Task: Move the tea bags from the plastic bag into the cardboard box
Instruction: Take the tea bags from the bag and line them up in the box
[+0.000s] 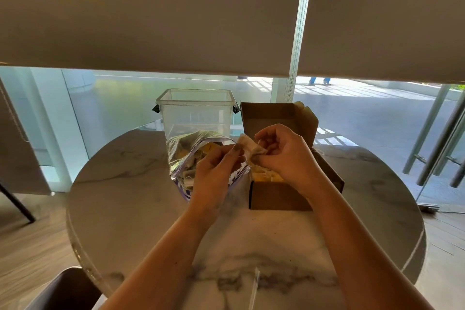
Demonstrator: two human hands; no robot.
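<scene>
1. Both hands raised between plastic bag (198,158) and cardboard box (281,184), sharing a small bunch of tea bags (251,150) above the gap, near the box's left wall.
2. Left hand (214,173): fingers curled, thumb and forefinger pinching the left edge of the bunch.
3. Right hand (284,156): fingers curled inward, tips pinching the right side of the same bunch; exact finger count on it not clear.
4. More tea bags lying inside the plastic bag, mouth open toward the hands; yellow and pale ones already in the open box, lid flap standing upright behind.
5. Handling, as a judgement: very light, soft, crumpling paper pouches; thin enough to tear if pulled apart hard; strings or tags likely to tangle, hence probably the two-handed hold.
6. Best hold, probably: a gentle pinch at the pouch edge or across the flat body, not a squeeze on the filled middle.
7. Clear plastic tub (196,113) standing behind the bag, all on a round marble table (125,196).
8. Writing: none legible; only blue-and-white print along the bag's lower edge, too blurred to read.
</scene>
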